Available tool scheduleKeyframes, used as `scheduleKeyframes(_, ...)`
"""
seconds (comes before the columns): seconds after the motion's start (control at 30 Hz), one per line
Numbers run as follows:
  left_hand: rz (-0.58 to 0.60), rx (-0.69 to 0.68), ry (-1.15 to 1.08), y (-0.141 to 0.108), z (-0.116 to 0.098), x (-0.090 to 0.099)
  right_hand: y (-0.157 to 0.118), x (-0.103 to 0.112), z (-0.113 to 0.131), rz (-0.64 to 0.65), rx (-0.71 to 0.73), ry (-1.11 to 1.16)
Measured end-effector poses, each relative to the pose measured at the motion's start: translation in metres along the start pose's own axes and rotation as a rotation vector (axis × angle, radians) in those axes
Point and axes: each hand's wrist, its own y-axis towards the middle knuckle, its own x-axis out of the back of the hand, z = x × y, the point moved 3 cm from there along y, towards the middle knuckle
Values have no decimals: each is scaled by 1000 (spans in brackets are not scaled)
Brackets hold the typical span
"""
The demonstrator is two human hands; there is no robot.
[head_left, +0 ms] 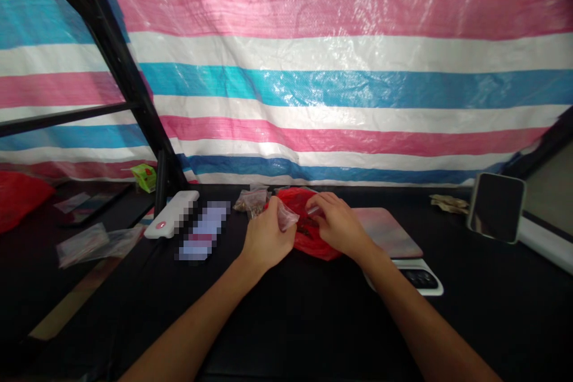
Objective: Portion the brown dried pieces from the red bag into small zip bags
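Note:
My left hand is closed on a small clear plastic bag, which stands up between thumb and fingers. Just right of it, a red plastic bag lies spread on the black table, with small dark bits in it. Over the red bag's right side, my right hand has its fingers drawn together. A pale, narrow thing shows at those fingertips, too small to name. Behind my left hand lie small clear zip bags with brownish contents.
Left of my hands are a white power bank and a blurred phone. To the right lie a pink flat case, a white phone and a propped device. Empty clear bags lie far left, near a black frame post.

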Motion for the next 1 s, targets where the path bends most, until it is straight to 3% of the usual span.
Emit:
scheduleKeyframes(0.1, 111, -4, 126, -8, -6, -13, -1, -3, -5, 36, -44, -103)
scheduleKeyframes(0.2, 138, 9, 123, -11, -5, -24, -2, -4, -9, 78, -88, -140)
scheduleKeyframes(0.47, 83, 34, -306, -1, 10, -25, -3, 2, -13, 155, -128, -104)
scheduleKeyframes(0.67, -26, -38, -593, 4, 5, -19, -4, 3, -11, 163, -133, -159)
scheduleKeyframes(0.83, -145, -65, -671, 6, 2, -11, -5, 1, -16, 141, -190, -219)
scheduleKeyframes(1.0, -103, 17, -603, 3, 11, -24, -1, 2, -10, 108, -98, -119)
